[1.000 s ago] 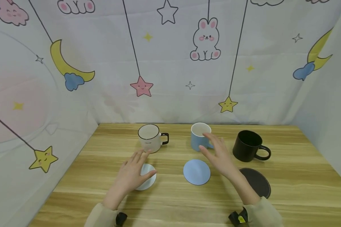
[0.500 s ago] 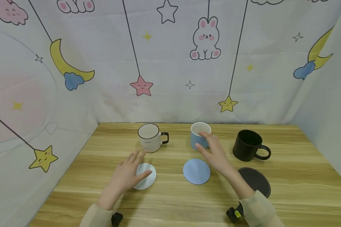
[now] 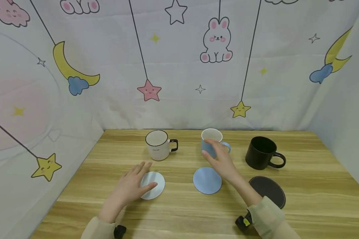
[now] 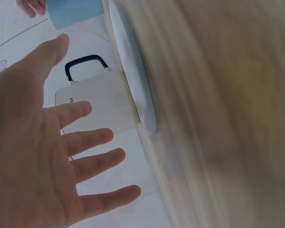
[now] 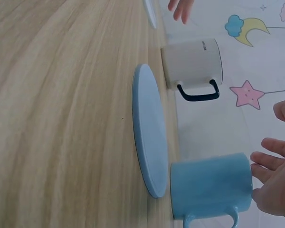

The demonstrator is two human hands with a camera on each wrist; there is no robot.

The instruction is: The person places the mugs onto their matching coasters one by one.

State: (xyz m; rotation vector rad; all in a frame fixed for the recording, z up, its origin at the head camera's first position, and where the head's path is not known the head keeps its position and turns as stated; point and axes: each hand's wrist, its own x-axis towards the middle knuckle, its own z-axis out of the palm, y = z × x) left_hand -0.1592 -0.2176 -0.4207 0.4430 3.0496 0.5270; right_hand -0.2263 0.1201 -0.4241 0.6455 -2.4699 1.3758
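Note:
My left hand [image 3: 128, 186] hovers palm down with fingers spread, overlapping the round white coaster [image 3: 156, 177]. Beyond its fingertips stands a white mug [image 3: 159, 151] with a black rim and black handle. My right hand [image 3: 222, 163] is held in front of the light blue mug [image 5: 211, 185], thumb and fingers apart and loosely bent. In the right wrist view, those fingers [image 5: 261, 159] come right up to the mug's rim. Its handle shows on the right side in the head view. A round blue coaster [image 3: 207, 181] lies in front of that mug. Neither hand holds anything.
A black mug [image 3: 258, 154] with its handle to the right stands at the right. In front of it lies a black coaster [image 3: 269, 191], partly behind the right forearm. A printed cloth [image 3: 179, 113] hangs along the wooden table's [image 3: 179, 215] back edge.
My right hand has shifted left across the blue mug, uncovering the handle. My left hand has drawn back and to the left, away from the white mug. Mugs and coasters stay put.

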